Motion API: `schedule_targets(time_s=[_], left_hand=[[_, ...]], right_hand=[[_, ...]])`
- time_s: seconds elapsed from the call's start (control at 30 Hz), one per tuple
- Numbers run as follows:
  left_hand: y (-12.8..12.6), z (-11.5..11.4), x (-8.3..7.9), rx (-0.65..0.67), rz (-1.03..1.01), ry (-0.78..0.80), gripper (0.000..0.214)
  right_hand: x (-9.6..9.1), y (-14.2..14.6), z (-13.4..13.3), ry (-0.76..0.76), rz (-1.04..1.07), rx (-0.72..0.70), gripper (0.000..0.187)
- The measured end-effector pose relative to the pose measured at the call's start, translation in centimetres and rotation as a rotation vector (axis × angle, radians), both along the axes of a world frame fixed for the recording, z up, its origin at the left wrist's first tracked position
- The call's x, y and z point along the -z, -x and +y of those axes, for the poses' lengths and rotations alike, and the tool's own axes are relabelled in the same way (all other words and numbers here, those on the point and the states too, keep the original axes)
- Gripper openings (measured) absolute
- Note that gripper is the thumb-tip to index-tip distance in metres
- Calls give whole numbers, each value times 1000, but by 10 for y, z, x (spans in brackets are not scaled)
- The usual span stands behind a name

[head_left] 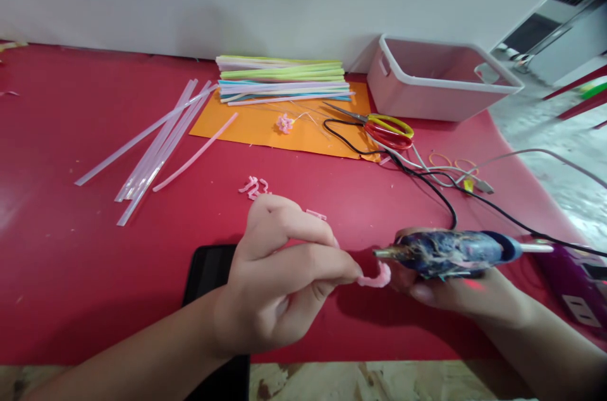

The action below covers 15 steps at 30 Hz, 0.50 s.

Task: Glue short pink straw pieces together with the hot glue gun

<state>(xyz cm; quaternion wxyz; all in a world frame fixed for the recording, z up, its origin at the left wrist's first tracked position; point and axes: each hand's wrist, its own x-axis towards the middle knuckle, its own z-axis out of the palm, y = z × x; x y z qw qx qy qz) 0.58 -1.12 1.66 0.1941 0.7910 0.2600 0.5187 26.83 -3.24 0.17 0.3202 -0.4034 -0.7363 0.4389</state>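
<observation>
Between the thumb and fingertips of my left hand is a short curled piece of pink pipe cleaner. My right hand grips a dark blue hot glue gun from below, with a white glue stick poking out of its back. The gun's metal nozzle points left, just above the curled end of the pink piece; whether they touch I cannot tell. Beyond my left hand lie several short bent pink pieces. A small pink flower on a thin stem rests on the orange envelope.
Clear glue sticks and a pink pipe cleaner lie at left. Bundled coloured pipe cleaners, scissors and a pink bin are at the back. Cables and a purple power strip occupy the right; a black phone sits under my left wrist.
</observation>
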Motion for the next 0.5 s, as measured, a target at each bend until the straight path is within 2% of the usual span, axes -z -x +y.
schedule_targets(time_s=[0.03,0.1,0.37,0.5], left_hand=[[0,0,0,6,-2,7,16],[0,-1,-1,11,-10,13,15],[0,-1,-2,22,-25,16,12],[0,-2,-2,47,-43,48,10]], right_hand=[[-1,0,-1,106,60,-32,17],[0,0,-4,216,137,-69,11],[2,-1,-9,235,130,-46,17],[1,-1,-7,232,92,-105,17]])
